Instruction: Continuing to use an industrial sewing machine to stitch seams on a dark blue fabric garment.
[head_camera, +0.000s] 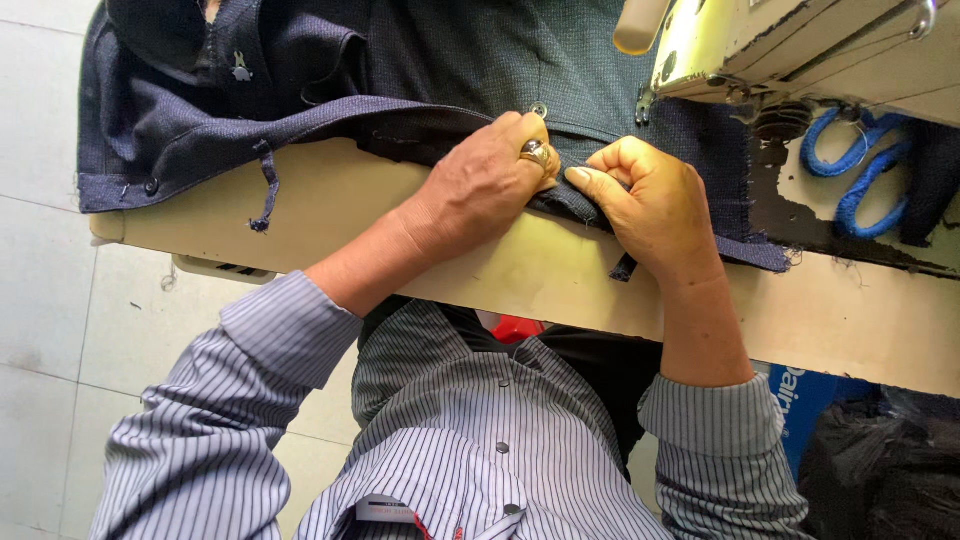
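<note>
Pinching dark garment (420, 70) edge btwn both hands' fingers (585, 180).

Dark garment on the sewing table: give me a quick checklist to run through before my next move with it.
1. Grip: left hand and right hand both pinch the dark garment at its near edge: ok.
2. Fingers not under the sewing machine: ok.
3. Fabric flat beneath the machine: hidden, cannot tell.
4. Blue scissors off the seam being held: ok.
5. Garment fully on the table: its left end hangs past the edge, not ok.
</note>
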